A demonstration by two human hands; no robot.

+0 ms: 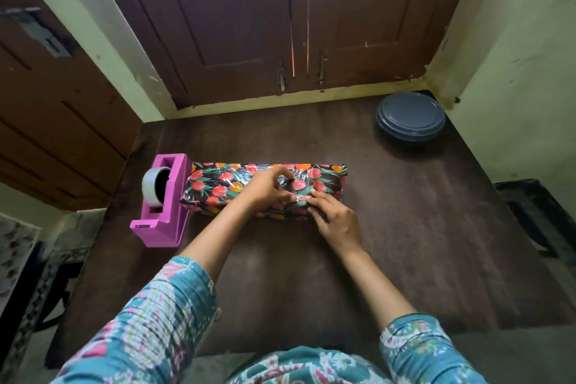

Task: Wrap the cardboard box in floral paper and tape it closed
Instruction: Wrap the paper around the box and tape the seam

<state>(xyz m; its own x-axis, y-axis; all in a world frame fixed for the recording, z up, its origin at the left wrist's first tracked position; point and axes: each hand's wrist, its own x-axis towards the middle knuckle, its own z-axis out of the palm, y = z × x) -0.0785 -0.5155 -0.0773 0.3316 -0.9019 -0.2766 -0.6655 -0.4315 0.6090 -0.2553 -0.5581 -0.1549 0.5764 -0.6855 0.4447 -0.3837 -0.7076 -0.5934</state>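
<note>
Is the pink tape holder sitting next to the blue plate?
No, the pink tape dispenser sits by the left end of the wrapped box, while the blue plate is at the far right corner.

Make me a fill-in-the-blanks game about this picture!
1. The tape dispenser is ____ in colour.
2. It stands to the ____ of the wrapped box.
3. The left hand and right hand both touch the ____.
4. The grey dish sits at the table's far ____ corner.

Missing words: pink; left; box; right.
</note>
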